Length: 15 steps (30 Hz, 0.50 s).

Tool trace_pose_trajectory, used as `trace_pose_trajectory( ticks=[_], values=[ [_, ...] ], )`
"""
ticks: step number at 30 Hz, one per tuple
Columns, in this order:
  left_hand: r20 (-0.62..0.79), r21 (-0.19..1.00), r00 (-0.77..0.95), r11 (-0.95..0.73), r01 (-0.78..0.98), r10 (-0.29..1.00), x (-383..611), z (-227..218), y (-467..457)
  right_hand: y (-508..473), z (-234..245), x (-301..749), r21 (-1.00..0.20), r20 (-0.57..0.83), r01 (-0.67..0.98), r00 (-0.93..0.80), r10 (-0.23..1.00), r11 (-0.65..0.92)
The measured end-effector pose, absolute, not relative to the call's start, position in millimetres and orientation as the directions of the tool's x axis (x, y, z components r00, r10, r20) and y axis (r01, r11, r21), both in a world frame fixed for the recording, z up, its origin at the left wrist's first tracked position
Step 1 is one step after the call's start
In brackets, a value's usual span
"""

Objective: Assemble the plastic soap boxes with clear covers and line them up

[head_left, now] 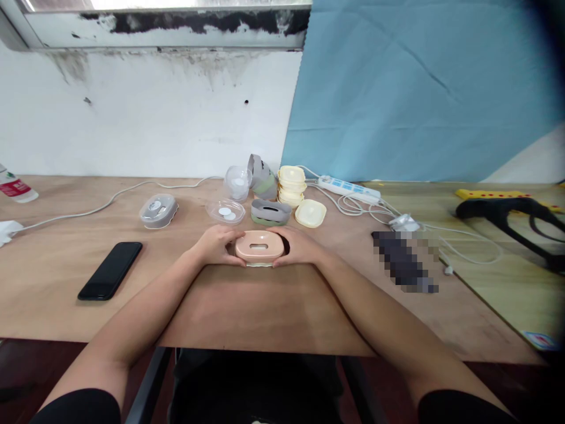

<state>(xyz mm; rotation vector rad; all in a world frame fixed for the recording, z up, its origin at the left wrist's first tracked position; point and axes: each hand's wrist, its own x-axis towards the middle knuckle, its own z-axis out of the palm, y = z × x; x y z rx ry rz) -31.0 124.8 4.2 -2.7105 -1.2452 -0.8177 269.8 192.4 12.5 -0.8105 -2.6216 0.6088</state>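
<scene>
Between my two hands is a small pink oval box (259,245) with a slot in its top and a pale rim at its base. My left hand (217,245) grips its left end, fingers at the back and thumb at the front. Around the right end, my right hand (301,247) closes in the same way. Just behind it lie a grey-green oval ring (271,212), a clear lid (226,211) with white discs, and a pale yellow tray (311,213). Whether the box touches the table is hard to tell.
Farther back stand stacked yellow trays (291,184), nested grey covers (262,176) and clear lids (238,182). A grey box (159,211) and a phone (110,271) lie left. Rightward are a power strip (348,189), cables, a pixelated dark object (401,259) and a black frame (498,215).
</scene>
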Motion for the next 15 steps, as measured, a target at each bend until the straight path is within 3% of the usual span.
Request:
trace_pose_trajectory(
  ticks=[15],
  values=[
    [0.466,0.177,0.506,-0.637,0.75,0.726,-33,3,127,192,3,264,-0.524,0.24,0.44,-0.745,0.622,0.729]
  ],
)
